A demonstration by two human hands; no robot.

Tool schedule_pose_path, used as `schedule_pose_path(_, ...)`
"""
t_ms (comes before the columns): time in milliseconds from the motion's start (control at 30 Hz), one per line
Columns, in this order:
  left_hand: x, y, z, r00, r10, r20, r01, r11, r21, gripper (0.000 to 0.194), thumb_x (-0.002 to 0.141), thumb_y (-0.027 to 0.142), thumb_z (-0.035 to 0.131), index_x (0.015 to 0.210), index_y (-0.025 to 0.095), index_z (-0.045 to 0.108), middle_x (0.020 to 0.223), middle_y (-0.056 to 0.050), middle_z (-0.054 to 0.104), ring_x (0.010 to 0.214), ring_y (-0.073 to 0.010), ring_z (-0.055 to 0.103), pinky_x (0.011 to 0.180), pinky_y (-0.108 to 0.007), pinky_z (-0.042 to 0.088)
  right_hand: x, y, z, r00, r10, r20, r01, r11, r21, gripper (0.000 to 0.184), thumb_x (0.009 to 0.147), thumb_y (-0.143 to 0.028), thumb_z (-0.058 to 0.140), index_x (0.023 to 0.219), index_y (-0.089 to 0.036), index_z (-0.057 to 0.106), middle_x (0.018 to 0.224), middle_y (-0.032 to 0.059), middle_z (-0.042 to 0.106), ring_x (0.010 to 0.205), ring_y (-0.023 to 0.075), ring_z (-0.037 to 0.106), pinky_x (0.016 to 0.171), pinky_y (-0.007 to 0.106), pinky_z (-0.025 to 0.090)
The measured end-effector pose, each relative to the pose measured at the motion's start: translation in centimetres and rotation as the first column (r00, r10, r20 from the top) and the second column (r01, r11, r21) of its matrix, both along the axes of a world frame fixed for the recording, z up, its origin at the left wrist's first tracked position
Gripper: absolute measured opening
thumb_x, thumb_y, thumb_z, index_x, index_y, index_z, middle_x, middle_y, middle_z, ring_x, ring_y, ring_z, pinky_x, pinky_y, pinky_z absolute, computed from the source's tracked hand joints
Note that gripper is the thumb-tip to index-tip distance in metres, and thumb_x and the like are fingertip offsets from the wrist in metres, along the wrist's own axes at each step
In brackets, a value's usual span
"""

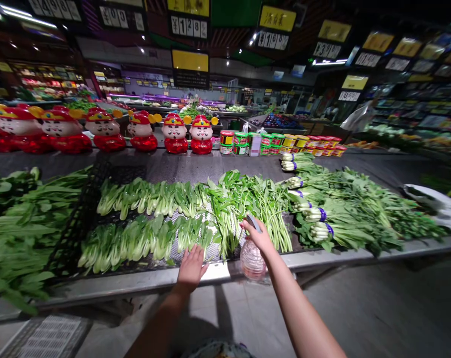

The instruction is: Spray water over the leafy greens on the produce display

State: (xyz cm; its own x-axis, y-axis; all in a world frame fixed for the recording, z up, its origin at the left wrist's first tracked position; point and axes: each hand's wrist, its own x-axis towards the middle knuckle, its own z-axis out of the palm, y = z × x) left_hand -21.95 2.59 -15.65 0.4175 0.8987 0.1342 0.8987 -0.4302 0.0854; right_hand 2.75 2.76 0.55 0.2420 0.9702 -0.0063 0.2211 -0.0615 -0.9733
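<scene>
My right hand [257,236] grips a clear pinkish spray bottle [252,259] by its grey trigger head, holding it upright above the front edge of the stall. My left hand [191,268] lies open with spread fingers, resting on the lower row of bok choy [143,243] near the steel counter edge [136,281]. A second bok choy row [151,196] lies behind it. Long-stemmed leafy greens [248,209] are heaped just beyond my right hand, and white-stemmed bunches with purple bands [318,223] lie to its right.
More long-leaved greens [20,233] lie on the left beside a black mesh rack [76,233]. Red-and-white figurines [175,133] and stacked tins [270,144] line the back of the stall. A white bag [430,199] sits at right. Price signs hang overhead.
</scene>
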Motion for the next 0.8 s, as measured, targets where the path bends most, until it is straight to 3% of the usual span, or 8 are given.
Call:
schedule_pose_path(233,2.9,1.4,0.9,1.000,-0.025,0.009,0.025,1.000,0.018,0.053,0.088,0.044,0.032,0.134,0.021,0.044,0.142,-0.008,0.041,0.136,-0.0228,0.026,0.114,-0.045,0.019,1.8,0.5,-0.1,0.998,0.041,-0.053,-0.036,0.995,0.089,0.030,0.072,-0.042,0.063,0.095,-0.023,0.065,0.101,0.0076,0.066,0.087,0.0224,0.063,0.077,0.041,0.053)
schedule_pose_path(400,4.5,1.9,0.4,0.999,-0.037,0.014,0.036,0.999,0.024,0.053,0.090,0.043,0.029,0.133,0.017,0.045,0.142,-0.009,0.041,0.136,-0.0226,0.027,0.113,-0.045,0.021,2.2,-0.5,-1.1,1.000,0.017,-0.001,-0.017,1.000,0.002,0.026,0.077,-0.049,0.056,0.083,-0.024,0.063,0.081,0.0080,0.066,0.082,0.0259,0.064,0.064,0.041,0.055)
schedule_pose_path(533,4.6,1.8,0.1,0.999,-0.034,0.018,0.033,0.999,0.032,0.051,0.090,0.043,0.030,0.133,0.021,0.045,0.142,-0.007,0.042,0.136,-0.0218,0.027,0.113,-0.043,0.022,3.1,-1.0,-1.8,0.999,-0.049,0.020,0.050,0.998,-0.045,0.035,0.077,-0.052,0.054,0.094,-0.022,0.063,0.068,0.0062,0.063,0.069,0.0254,0.064,0.060,0.041,0.054)
schedule_pose_path(667,4.8,1.9,0.6,0.999,-0.046,0.017,0.046,0.999,0.013,0.053,0.089,0.044,0.031,0.134,0.019,0.044,0.143,-0.008,0.039,0.137,-0.0229,0.025,0.114,-0.045,0.021,4.3,-1.4,-0.8,0.996,-0.091,-0.021,0.090,0.995,-0.032,0.046,0.076,-0.051,0.057,0.111,-0.022,0.058,0.077,0.0063,0.065,0.077,0.0248,0.064,0.059,0.037,0.055)
schedule_pose_path(800,6.0,2.1,1.2,0.998,-0.064,-0.015,0.064,0.998,0.009,0.052,0.090,0.040,0.033,0.135,0.016,0.042,0.144,-0.010,0.036,0.137,-0.0235,0.024,0.113,-0.046,0.020,5.8,-1.3,0.6,0.994,-0.105,-0.027,0.106,0.994,0.016,0.044,0.076,-0.051,0.057,0.108,-0.022,0.059,0.091,0.0080,0.067,0.089,0.0236,0.063,0.061,0.032,0.056)
